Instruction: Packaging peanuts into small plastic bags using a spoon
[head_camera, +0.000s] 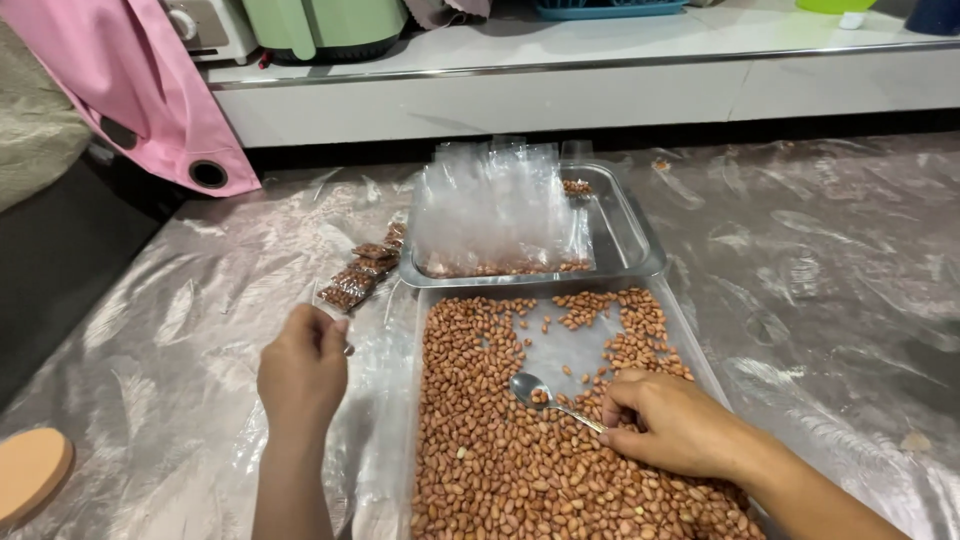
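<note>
Metal spoon (545, 395) pinched by its handle in the right hand (672, 422) over the peanut tray (690, 345), bowl among the nuts, left hand (300, 372) closed on a clear bag (338, 318) beside the tray, grip clamped in both.

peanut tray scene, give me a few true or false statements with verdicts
1. The right hand holds a metal spoon over the peanuts. True.
2. The spoon's bowl is heaped full of peanuts. False: it carries only one or two.
3. The left hand rests inside the peanut tray. False: it is beside the tray, over the plastic table cover, in a closed grip on something small.
4. A stack of clear empty bags stands in the metal tray behind. True.
5. Small filled peanut packets lie left of the metal tray. True.
</note>
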